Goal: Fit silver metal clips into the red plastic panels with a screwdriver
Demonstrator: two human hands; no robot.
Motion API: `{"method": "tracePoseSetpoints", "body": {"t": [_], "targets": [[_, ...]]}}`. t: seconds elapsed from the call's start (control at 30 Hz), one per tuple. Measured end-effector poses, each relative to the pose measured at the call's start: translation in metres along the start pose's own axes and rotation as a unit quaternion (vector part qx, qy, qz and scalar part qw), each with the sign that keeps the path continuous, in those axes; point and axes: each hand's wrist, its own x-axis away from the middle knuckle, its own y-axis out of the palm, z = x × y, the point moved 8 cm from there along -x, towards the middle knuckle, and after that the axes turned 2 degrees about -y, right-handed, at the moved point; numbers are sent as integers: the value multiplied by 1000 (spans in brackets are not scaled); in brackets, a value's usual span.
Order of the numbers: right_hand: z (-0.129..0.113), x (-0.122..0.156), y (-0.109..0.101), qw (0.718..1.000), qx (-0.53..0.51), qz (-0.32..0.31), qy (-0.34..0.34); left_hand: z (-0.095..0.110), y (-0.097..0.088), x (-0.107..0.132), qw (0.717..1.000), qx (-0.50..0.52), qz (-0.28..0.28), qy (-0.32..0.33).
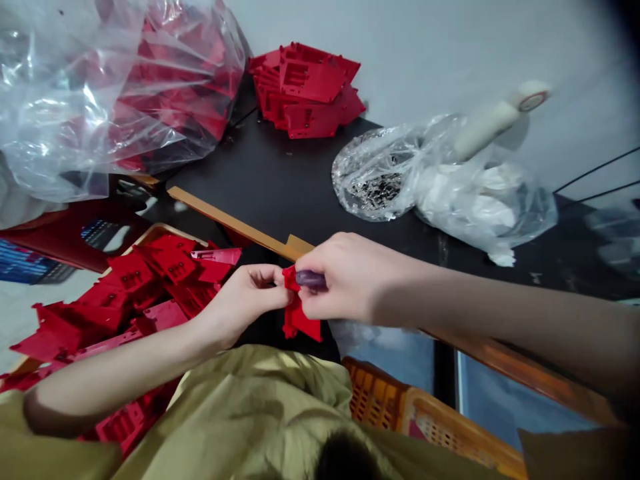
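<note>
Just above my lap, my left hand (255,293) pinches the edge of a red plastic part (305,325). My right hand (337,280) is closed around a dark purple handle (311,279), pressed up against the upper part of that red piece. Its working end is hidden, so I cannot tell what kind of tool it is. The lower half of the red part hangs below both hands, flat and angled, with small knobs on its left edge. To the left of my left hand lies a heap of similar red plastic parts (130,273) in a box.
A dark table (250,173) lies ahead, with a stack of red parts (320,80) by the wall. A clear bag of red parts (175,87) stands back left. Small metal pieces in plastic (375,183) and a white-filled bag (485,200) sit right. An orange basket (450,433) is below.
</note>
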Motion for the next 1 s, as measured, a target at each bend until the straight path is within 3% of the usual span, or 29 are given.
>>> {"method": "tracePoseSetpoints", "body": {"t": [0.13, 0.23, 0.3, 0.37, 0.43, 0.5, 0.57, 0.63, 0.73, 0.87, 1.0], "targets": [[7, -23, -12, 999, 35, -20, -20, -10, -5, -19, 996, 74, 41, 0], [15, -38, -18, 996, 73, -39, -45, -10, -6, -35, 993, 99, 58, 42], [24, -43, -31, 998, 47, 25, -44, -10, -6, -45, 988, 118, 70, 70], [39, -41, -50, 985, -56, 154, -46, -12, -6, -53, 983, 136, 82, 87], [64, -29, -63, 928, -218, 298, -51, -16, -7, -58, 980, 150, 97, 93], [96, -12, -65, 830, -358, 424, -62, -22, -10, -61, 976, 161, 116, 93], [126, 6, -57, 735, -415, 531, -70, -29, -13, -63, 971, 172, 141, 93], [148, 14, -40, 691, -436, 575, -51, -36, -16, -64, 964, 183, 168, 97], [170, 13, -8, 693, -461, 554, 12, -44, -18, -64, 956, 193, 197, 97], [179, 2, 23, 747, -477, 460, 61, -52, -15, -61, 955, 192, 210, 84], [184, -7, 35, 785, -485, 376, 90, -56, -15, -61, 957, 183, 205, 91]]}}
